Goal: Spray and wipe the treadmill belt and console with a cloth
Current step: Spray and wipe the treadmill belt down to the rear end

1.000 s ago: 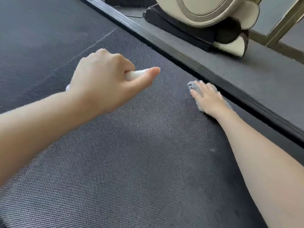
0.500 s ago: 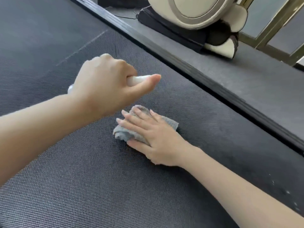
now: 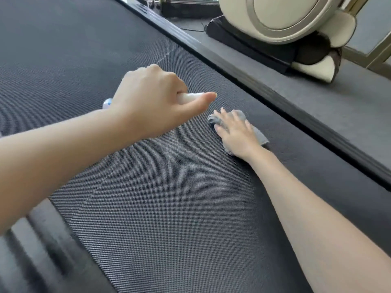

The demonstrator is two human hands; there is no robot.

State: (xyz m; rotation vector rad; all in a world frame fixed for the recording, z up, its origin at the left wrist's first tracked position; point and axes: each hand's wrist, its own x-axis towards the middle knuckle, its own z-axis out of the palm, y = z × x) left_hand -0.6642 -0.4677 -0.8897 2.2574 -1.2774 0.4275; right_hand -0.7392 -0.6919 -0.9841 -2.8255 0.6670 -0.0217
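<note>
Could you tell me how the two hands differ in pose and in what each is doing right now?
The left hand is curled into a fist around a white spray bottle, raised above the belt; the right hand lies flat with fingers spread, pressing a grey cloth onto it. The left is nearer the belt's middle, the right closer to the side rail. Both are bare.

Left hand (image 3: 156, 102) fisted around a white spray bottle (image 3: 188, 96) above the treadmill belt (image 3: 169, 208), right hand (image 3: 234, 132) spread flat on a grey cloth (image 3: 259, 134) pressed to the belt, near the black side rail (image 3: 264, 89), cream machine (image 3: 285, 20) beyond
</note>
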